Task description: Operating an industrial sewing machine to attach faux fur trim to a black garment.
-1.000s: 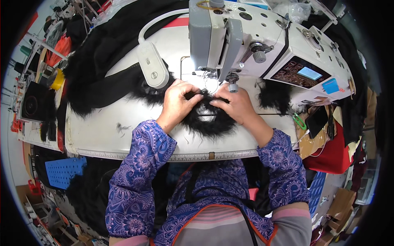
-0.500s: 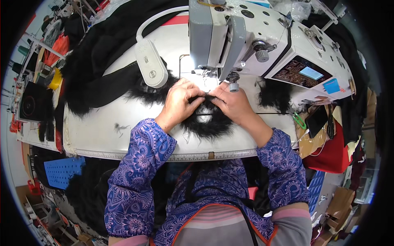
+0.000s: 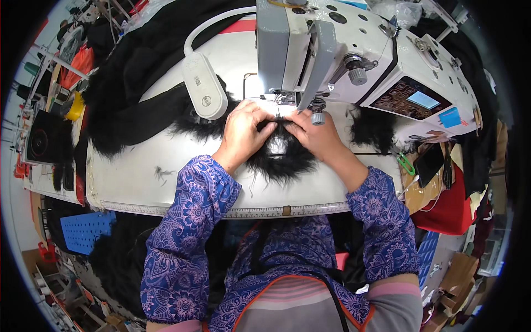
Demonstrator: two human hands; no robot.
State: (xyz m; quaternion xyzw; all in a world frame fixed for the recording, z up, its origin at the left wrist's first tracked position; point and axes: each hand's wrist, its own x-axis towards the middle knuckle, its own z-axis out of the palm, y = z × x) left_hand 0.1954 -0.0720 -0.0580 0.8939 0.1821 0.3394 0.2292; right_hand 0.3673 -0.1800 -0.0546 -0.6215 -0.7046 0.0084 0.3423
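Note:
My left hand [image 3: 241,131] and my right hand [image 3: 316,135] both pinch a looped piece of black fur trim [image 3: 285,163] just in front of the lit presser foot [image 3: 282,105] of a white sewing machine [image 3: 381,61]. My fingertips are close to the needle area, thumbs pointing inward, and the exact edge they hold is partly hidden by fur. The trim hangs toward me on the white table [image 3: 138,177]. A white lamp unit [image 3: 204,83] hangs just left of the machine head, over more black fur [image 3: 199,124].
Black fabric with fur [image 3: 121,105] covers the table's back left. Green-handled scissors [image 3: 405,163], a dark phone [image 3: 428,166] and red cloth [image 3: 445,207] lie at the right. A ruler strip [image 3: 249,212] runs along the front edge. A blue perforated panel [image 3: 86,229] is below left.
Both my hands and the fur trim between them have moved slightly away from me, toward the presser foot. My grip looks much the same.

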